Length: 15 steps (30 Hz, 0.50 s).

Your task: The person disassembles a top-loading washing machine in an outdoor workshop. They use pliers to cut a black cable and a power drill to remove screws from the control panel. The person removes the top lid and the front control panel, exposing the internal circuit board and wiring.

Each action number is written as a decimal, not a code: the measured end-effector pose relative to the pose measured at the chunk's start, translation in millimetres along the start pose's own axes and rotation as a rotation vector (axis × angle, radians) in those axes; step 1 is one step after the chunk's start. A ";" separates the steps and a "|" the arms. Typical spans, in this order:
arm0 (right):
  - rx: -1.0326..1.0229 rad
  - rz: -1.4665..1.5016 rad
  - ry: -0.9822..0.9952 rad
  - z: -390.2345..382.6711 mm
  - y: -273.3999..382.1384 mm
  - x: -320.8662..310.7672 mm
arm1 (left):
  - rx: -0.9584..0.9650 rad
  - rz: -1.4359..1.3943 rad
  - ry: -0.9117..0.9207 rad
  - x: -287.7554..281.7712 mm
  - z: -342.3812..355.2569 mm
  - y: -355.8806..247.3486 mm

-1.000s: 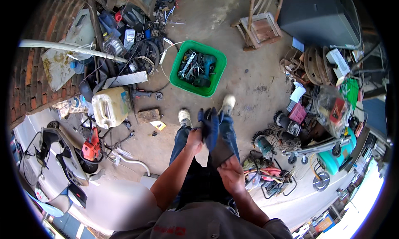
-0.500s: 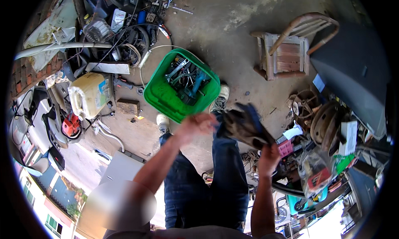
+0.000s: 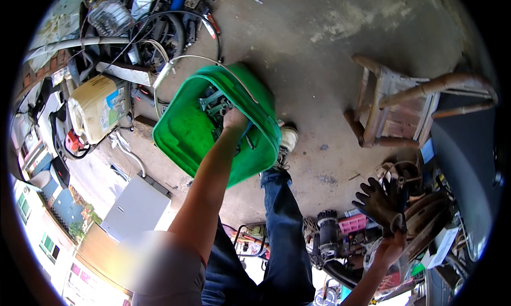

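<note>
- Left hand (image 3: pixel 235 119) reaches into one green plastic bin (image 3: pixel 186 133) at ten o'clock, fingers curled down among metal tools (image 3: pixel 213 103).
- Right hand (image 3: pixel 393 246), at four o'clock, clenches dark work gloves (image 3: pixel 379 200); two, apparently.
- One wooden stool (image 3: pixel 396 106) stands at two o'clock.
- One yellowish jug (image 3: pixel 97 107) sits at nine o'clock.

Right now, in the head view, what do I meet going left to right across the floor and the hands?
Yellowish plastic jerrycan → green plastic bin with metal tools, left hand reaching into it → white shoe → wooden stool, lying tipped, with the right hand holding dark work gloves lower in the picture.
</note>
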State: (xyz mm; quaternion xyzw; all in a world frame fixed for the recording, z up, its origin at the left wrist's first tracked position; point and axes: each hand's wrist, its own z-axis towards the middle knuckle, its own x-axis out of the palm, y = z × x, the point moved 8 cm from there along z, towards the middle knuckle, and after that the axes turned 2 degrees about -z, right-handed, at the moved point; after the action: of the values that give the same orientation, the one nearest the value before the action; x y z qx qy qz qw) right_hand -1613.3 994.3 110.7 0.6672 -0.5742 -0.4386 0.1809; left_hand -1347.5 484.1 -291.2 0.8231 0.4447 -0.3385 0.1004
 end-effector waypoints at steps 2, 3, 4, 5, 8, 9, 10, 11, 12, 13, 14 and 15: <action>0.023 0.084 -0.035 16.4 -4.9 -12.4 | -0.020 0.072 0.090 -11.3 0.9 -11.0; 0.029 0.087 -0.054 26.9 -8.2 -26.6 | -0.029 0.104 0.134 -18.6 -0.2 -15.6; 0.029 0.096 -0.071 35.2 -8.1 -31.4 | 0.004 0.158 0.133 -26.1 -0.6 -20.7; 0.021 0.054 -0.142 36.6 2.9 -21.8 | 0.039 0.210 0.130 -28.3 0.8 -27.0; -0.170 -0.106 -0.250 57.0 28.4 -30.1 | 0.159 0.310 0.063 8.1 12.9 -15.6; -0.261 -0.071 -0.297 53.3 40.4 -10.7 | 0.185 0.332 0.030 20.2 18.7 -13.8; -0.319 -0.266 -0.248 56.0 51.3 12.1 | 0.196 0.323 0.035 16.8 17.4 -20.9; -0.371 -0.464 -0.196 57.6 59.3 34.3 | 0.205 0.317 0.040 10.5 15.2 -28.0; -0.421 -0.663 -0.143 58.8 64.3 53.9 | 0.215 0.310 0.045 4.6 12.1 -36.0; -0.441 -0.894 -0.047 63.3 59.7 74.1 | 0.226 0.266 0.057 -0.6 11.1 -38.7; -0.572 -0.833 -0.032 47.4 60.3 105.6 | 0.233 0.222 0.070 -4.3 8.8 -42.0; -0.566 -0.777 0.036 34.5 55.3 124.7 | 0.152 0.194 0.119 -7.0 9.8 -38.5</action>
State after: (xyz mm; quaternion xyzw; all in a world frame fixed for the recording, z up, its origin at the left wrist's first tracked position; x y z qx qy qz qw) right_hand -1679.7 872.7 85.8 0.7644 -0.1372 -0.6013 0.1880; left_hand -1385.5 497.3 -288.8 0.8860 0.3414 -0.3107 0.0433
